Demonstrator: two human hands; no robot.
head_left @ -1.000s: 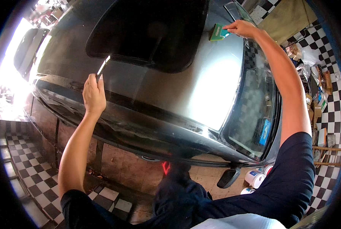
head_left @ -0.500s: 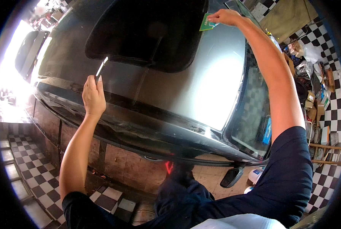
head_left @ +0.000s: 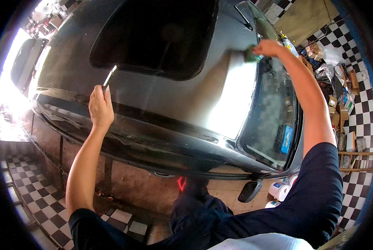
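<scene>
I look down on the roof of a dark car [head_left: 182, 104] with a black sunroof panel [head_left: 157, 35]. My right hand [head_left: 267, 47] reaches far across the roof near the windscreen edge and presses a small green pad [head_left: 249, 54] on the shiny film there. My left hand [head_left: 99, 107] rests at the roof's near left edge and grips a thin flat silvery blade tool [head_left: 109, 77] that points up toward the sunroof.
The windscreen [head_left: 270, 121] slopes off at the right, with a side mirror [head_left: 249, 190] below it. White tubs [head_left: 278, 191] stand on the floor by the mirror. Boxes and clutter [head_left: 336, 96] line the checkered floor at the right. Bright daylight glares at the left.
My right hand with the green pad has swept along the roof by the windscreen edge, back toward me. My left hand holds its place on the roof edge.
</scene>
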